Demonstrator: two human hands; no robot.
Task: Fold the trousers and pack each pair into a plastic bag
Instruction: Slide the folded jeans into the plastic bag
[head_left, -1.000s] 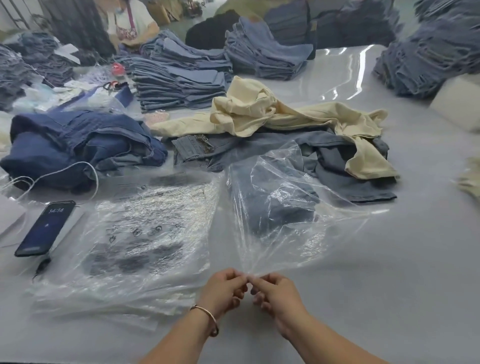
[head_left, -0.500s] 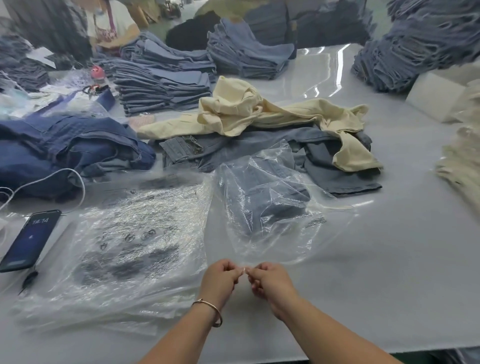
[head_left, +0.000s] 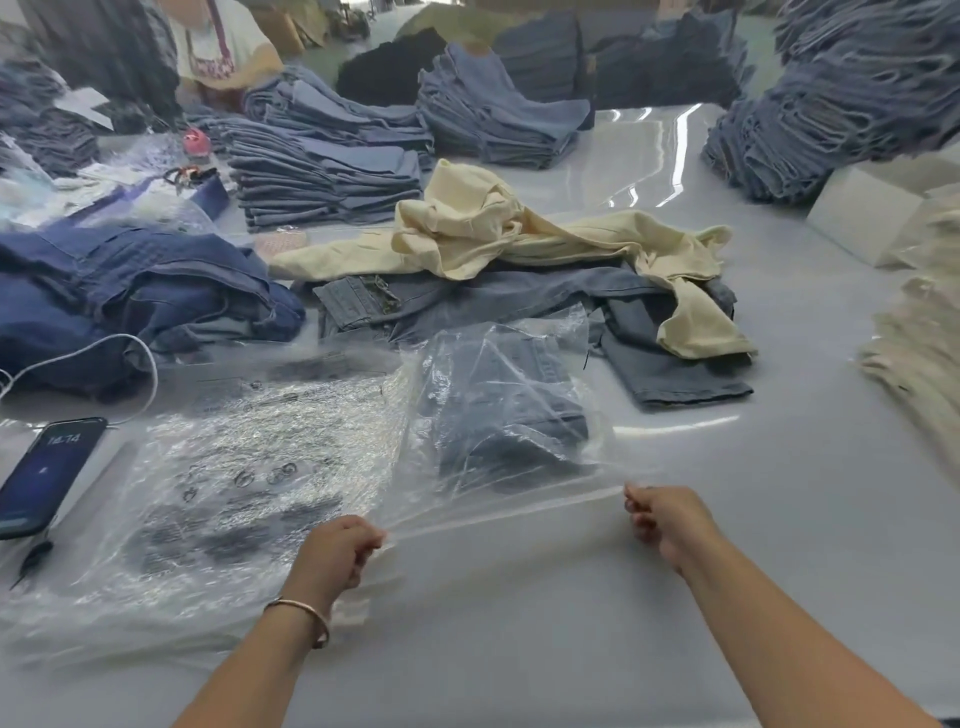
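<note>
Left hand (head_left: 337, 551) and right hand (head_left: 662, 522) each pinch the near edge of the clear plastic bag (head_left: 498, 415), stretched 9-to-3 across the tabletop (head_left: 571, 623), folded grey-blue trousers (head_left: 506, 410) inside at 12.

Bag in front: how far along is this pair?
Done: folded jeans sit inside the bag. In hand: left hand and right hand pinch its open edge, stretched taut between them. Left: closing it, then the loose jeans and cream trousers behind.
</note>
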